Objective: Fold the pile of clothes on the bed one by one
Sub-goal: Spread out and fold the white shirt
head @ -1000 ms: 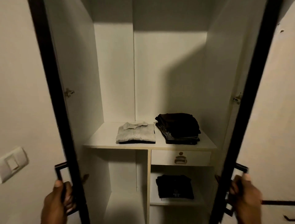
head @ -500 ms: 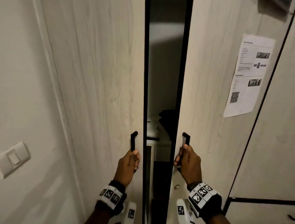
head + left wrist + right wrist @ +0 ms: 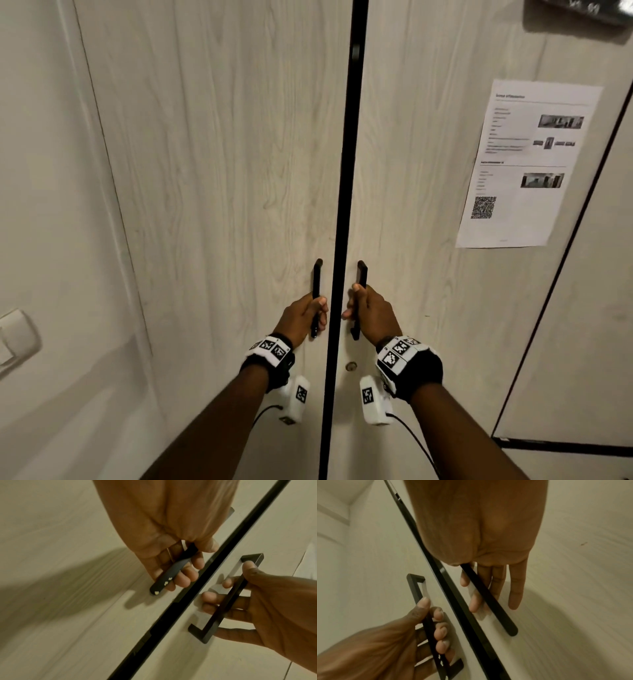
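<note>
While both pale wood-grain wardrobe doors (image 3: 219,192) stand shut, each hand grips a handle.
Left hand (image 3: 303,317) curls round the black bar handle (image 3: 316,291); right hand (image 3: 371,313) wraps its twin (image 3: 362,274) just beside; no clothes visible.

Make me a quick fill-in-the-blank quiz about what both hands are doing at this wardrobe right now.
1. Each hand grips a black door ____.
2. The left hand and the right hand sit on either side of the dark ____ where the doors meet.
3. The sheet of paper with a QR code is stuck on the ____ door.

Missing words: handle; seam; right
</note>
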